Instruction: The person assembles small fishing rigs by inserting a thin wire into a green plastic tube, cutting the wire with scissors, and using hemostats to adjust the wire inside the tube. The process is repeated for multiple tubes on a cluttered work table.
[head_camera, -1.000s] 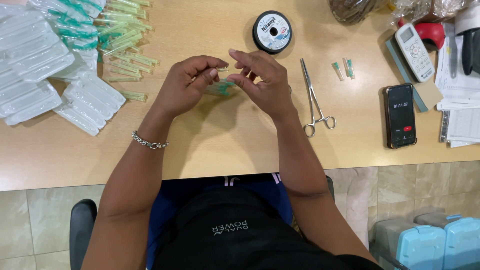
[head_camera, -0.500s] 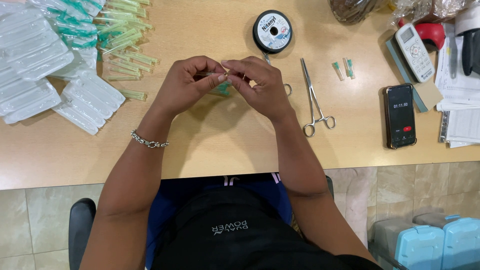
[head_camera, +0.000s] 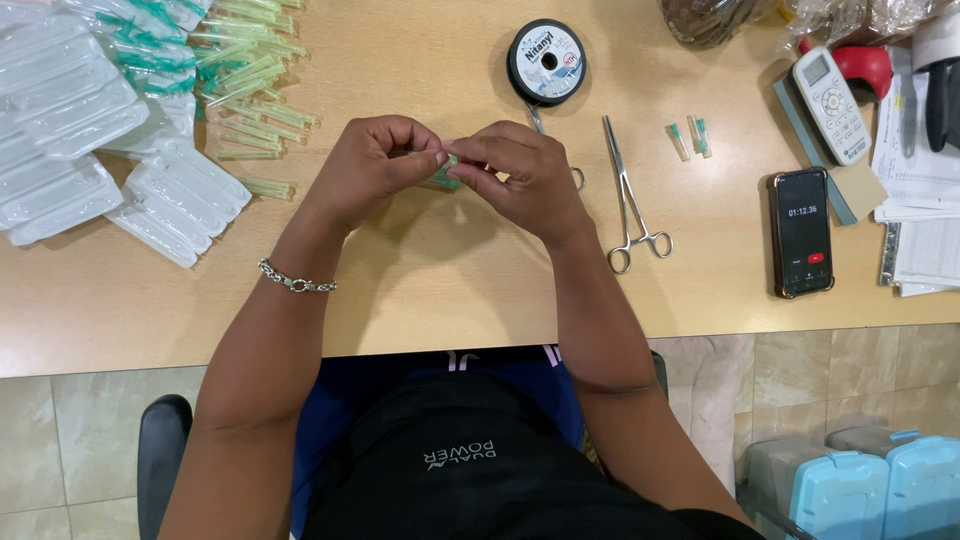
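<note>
Both hands — left hand (head_camera: 372, 168), right hand (head_camera: 522, 176) — pinch a small green capped piece (head_camera: 443, 174) between closed fingers.

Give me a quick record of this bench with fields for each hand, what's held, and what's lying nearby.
left hand: pinching the small green piece from its left side
right hand: pinching the same piece from its right side
right of hands: metal forceps, phone
above hands: black spool
left of hands: loose green capped needles, clear blister packs
surface: wooden table

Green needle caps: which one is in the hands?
The green cap pinched between the left hand and right hand; two loose caps and the pile lie on the table.
</note>
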